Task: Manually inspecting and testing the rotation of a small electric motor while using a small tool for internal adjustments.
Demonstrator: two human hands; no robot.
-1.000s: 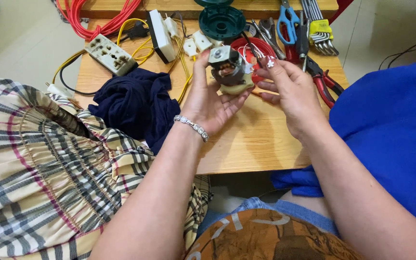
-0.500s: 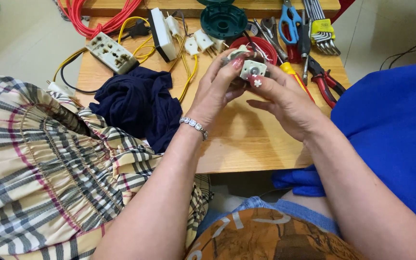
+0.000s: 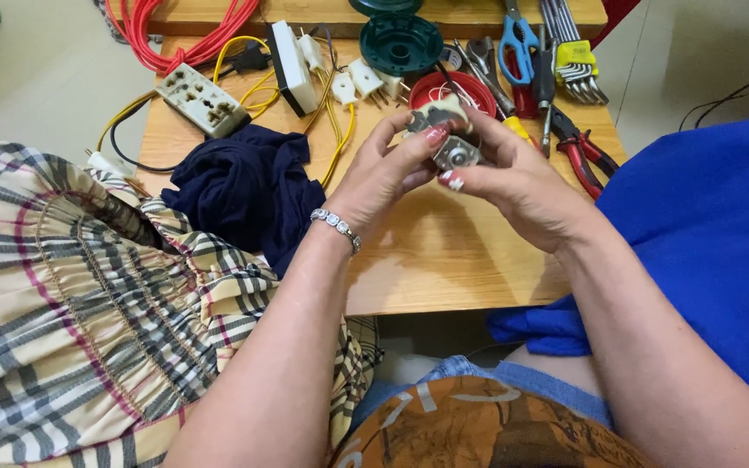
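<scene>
Both my hands hold a small electric motor (image 3: 446, 139), metal and grey with a square end plate, above a small wooden table (image 3: 444, 260). My left hand (image 3: 383, 169) grips it from the left, thumb on top. From the right, my right hand (image 3: 517, 186) cups it, fingers wrapped around the far side. Most of the motor body is hidden by my fingers.
On the table lie a dark blue cloth (image 3: 249, 191), a white power strip (image 3: 201, 100), yellow wires with white plugs (image 3: 340, 87), a green round part (image 3: 400, 42), a red lid (image 3: 452, 87), scissors (image 3: 517, 43), hex keys (image 3: 569, 48) and red pliers (image 3: 587, 156). Red cable (image 3: 179, 39) is coiled at the back left.
The motor has been turned in my hands, so the square end plate now faces me. Both hands shifted a little toward the back of the table and closer together.
</scene>
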